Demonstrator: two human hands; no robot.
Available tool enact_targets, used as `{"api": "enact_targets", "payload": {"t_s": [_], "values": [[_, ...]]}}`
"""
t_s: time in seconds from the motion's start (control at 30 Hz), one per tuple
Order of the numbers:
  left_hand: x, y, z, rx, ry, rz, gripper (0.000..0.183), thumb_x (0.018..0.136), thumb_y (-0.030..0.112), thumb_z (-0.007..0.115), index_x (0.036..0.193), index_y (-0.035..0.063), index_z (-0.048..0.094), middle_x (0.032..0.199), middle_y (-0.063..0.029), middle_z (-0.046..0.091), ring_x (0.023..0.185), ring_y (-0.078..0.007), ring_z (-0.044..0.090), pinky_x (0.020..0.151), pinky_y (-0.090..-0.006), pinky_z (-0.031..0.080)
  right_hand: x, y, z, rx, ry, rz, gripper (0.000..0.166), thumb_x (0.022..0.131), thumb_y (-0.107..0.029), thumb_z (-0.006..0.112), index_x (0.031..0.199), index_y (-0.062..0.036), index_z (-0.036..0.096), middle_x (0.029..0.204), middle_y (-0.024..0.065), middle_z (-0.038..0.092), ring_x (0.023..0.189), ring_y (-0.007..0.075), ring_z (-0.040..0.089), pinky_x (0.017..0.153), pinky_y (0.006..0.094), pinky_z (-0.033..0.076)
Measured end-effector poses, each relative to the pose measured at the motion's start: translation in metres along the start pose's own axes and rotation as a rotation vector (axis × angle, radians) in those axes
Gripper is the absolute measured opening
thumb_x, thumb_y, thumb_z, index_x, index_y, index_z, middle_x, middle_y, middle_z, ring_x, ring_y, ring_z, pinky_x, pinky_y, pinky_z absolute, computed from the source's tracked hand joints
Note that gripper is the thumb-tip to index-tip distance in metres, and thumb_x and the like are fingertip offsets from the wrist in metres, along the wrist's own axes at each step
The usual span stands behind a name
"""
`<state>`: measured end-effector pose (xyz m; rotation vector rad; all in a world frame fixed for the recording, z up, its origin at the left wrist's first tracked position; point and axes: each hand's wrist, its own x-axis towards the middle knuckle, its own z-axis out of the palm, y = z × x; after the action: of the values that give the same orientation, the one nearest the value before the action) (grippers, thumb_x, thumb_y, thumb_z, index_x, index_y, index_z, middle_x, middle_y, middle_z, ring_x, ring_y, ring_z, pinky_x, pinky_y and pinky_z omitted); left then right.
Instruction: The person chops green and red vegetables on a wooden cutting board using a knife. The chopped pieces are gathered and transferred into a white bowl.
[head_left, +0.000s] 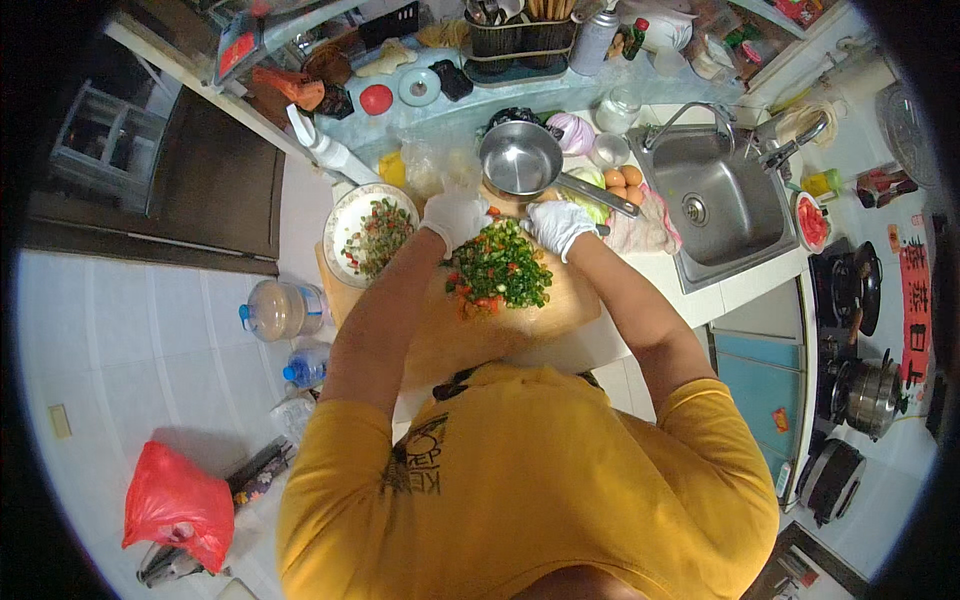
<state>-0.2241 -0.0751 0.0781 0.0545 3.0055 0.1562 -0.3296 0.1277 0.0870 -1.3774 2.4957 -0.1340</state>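
Observation:
My left hand (456, 219), in a white glove, rests at the upper left edge of a heap of chopped green and red peppers (501, 266). Its fingers are bent, and what they may hold is hidden. At the heap's upper right is my gloved right hand (561, 226), curled around what looks like a dark handle (603, 230); its end pokes out past the wrist, and no blade can be made out. The peppers lie on a wooden cutting board (570, 304). Left of my left hand, a white plate (350, 217) holds a chopped mixture with red and green bits.
A steel saucepan (521, 159) stands just beyond my hands, its handle reaching right. Brown eggs (623, 180), cabbage (589, 184), a cloth (645, 225) and a red onion (572, 133) sit nearby. Right is a steel sink (724, 202); clear plastic bags (442, 161) lie behind my left hand.

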Motion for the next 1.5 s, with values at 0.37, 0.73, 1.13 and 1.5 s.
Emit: {"api": "enact_targets", "payload": {"t_s": [0.37, 0.73, 1.13, 1.5], "values": [[-0.031, 0.008, -0.005, 0.016, 0.138, 0.055, 0.031, 0.089, 0.037, 0.06, 0.094, 0.0077, 0.069, 0.095, -0.0119, 0.068, 0.09, -0.0333, 0.065, 0.078, -0.0448, 0.052, -0.033, -0.022, -0.012, -0.015, 0.07, -0.027, 0.02, 0.091, -0.026, 0.056, 0.09, -0.0099, 0.067, 0.087, 0.0162, 0.07, 0.085, 0.0358, 0.069, 0.074, 0.049, 0.053], [-0.005, 0.001, -0.025, 0.054, -0.03, -0.067, 0.034, 0.089, 0.042, 0.06, 0.096, 0.0103, 0.07, 0.096, -0.0121, 0.071, 0.09, -0.033, 0.068, 0.077, -0.0462, 0.053, -0.009, -0.018, -0.013, -0.043, 0.115, 0.024, 0.029, 0.092, -0.035, 0.058, 0.093, -0.008, 0.068, 0.093, 0.0181, 0.071, 0.089, 0.037, 0.068, 0.077, 0.049, 0.052], [0.006, -0.004, -0.006, -0.045, -0.022, -0.087, 0.032, 0.088, 0.038, 0.062, 0.1, 0.0093, 0.07, 0.097, -0.013, 0.071, 0.092, -0.0333, 0.068, 0.077, -0.0449, 0.054, -0.001, -0.011, 0.001, 0.023, 0.017, 0.074, 0.027, 0.092, -0.031, 0.056, 0.094, -0.0072, 0.069, 0.094, 0.0179, 0.071, 0.091, 0.0357, 0.069, 0.079, 0.048, 0.053], [-0.03, 0.002, -0.033, -0.05, 0.027, 0.0, 0.041, 0.09, 0.043, 0.059, 0.099, 0.0038, 0.067, 0.105, -0.0174, 0.068, 0.099, -0.0358, 0.064, 0.085, -0.047, 0.05, -0.022, -0.034, -0.046, -0.044, -0.026, 0.003, 0.029, 0.088, -0.035, 0.063, 0.099, -0.0098, 0.072, 0.098, 0.0174, 0.071, 0.094, 0.0358, 0.069, 0.08, 0.047, 0.054]]}}
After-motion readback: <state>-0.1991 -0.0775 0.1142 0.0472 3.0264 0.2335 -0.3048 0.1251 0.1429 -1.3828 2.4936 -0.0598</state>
